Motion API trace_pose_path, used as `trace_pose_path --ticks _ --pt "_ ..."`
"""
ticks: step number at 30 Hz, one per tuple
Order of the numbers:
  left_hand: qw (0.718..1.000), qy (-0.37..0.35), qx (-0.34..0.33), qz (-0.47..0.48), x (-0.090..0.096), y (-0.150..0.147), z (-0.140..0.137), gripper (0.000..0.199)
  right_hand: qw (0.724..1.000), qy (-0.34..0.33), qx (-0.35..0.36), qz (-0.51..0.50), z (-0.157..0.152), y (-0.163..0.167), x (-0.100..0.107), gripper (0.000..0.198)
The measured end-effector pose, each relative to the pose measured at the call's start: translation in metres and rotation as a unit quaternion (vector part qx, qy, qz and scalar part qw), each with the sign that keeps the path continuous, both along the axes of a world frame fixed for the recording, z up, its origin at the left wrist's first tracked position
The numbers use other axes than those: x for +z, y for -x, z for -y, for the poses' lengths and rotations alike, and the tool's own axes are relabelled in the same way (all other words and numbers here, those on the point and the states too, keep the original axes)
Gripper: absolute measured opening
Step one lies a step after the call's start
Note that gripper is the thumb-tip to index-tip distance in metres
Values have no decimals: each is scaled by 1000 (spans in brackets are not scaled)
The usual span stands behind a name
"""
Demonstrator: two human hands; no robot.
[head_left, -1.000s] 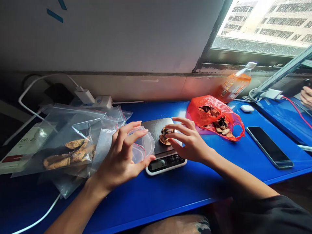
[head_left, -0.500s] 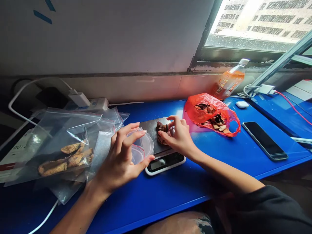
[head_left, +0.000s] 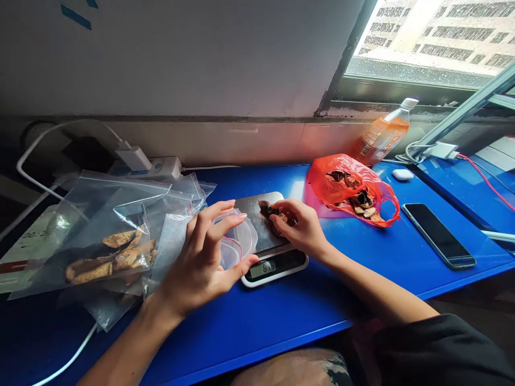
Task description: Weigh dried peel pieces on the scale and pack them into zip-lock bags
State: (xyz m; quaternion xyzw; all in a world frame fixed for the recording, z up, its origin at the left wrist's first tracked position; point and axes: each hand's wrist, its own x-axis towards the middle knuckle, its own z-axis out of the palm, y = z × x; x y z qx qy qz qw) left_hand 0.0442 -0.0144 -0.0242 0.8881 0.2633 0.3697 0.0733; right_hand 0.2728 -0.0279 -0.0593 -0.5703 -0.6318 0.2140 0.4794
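Note:
My left hand [head_left: 209,244] is curled with thumb and fingers apart around a small clear zip bag [head_left: 244,231] with a red seal line, at the left side of a kitchen scale [head_left: 295,262]. The fingers partly hide the bag. Over the scale's metal plate, my right hand [head_left: 300,225] closes its thumb and fingers on dark brown dried slices [head_left: 265,207], some tucked under the fingers. Digits show on the scale's display [head_left: 263,269], too small to read surely. To the right lies an open red plastic bag [head_left: 333,166] with more dried slices inside.
Clear zip bags [head_left: 132,187], one with tan dried pieces [head_left: 124,257], lie at left before a power strip [head_left: 171,167]. A phone [head_left: 438,236], an earbud case [head_left: 402,175] and an orange drink bottle [head_left: 384,134] are at right on the blue table [head_left: 273,327].
My right hand has gathered its fingers more tightly around the dried slices, shifting slightly right. Digits now show clearly on the scale display. My left hand keeps nearly the same pose.

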Motion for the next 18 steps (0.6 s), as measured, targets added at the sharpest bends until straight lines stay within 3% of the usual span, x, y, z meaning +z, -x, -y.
trace_pose_path --ticks 6,11,14,18 --pt "1000 1 6 6 1 -1 1 69 995 40 -1 -92 -8 -9 2 22" --pt "1000 0 -2 17 1 0 -1 70 985 24 32 -165 -3 -3 39 23" --pt "999 1 -16 47 -1 1 -3 77 989 -26 136 -57 5 6 72 14" --pt "996 17 -33 80 -6 1 -4 82 940 -4 297 169 4 18 102 13"
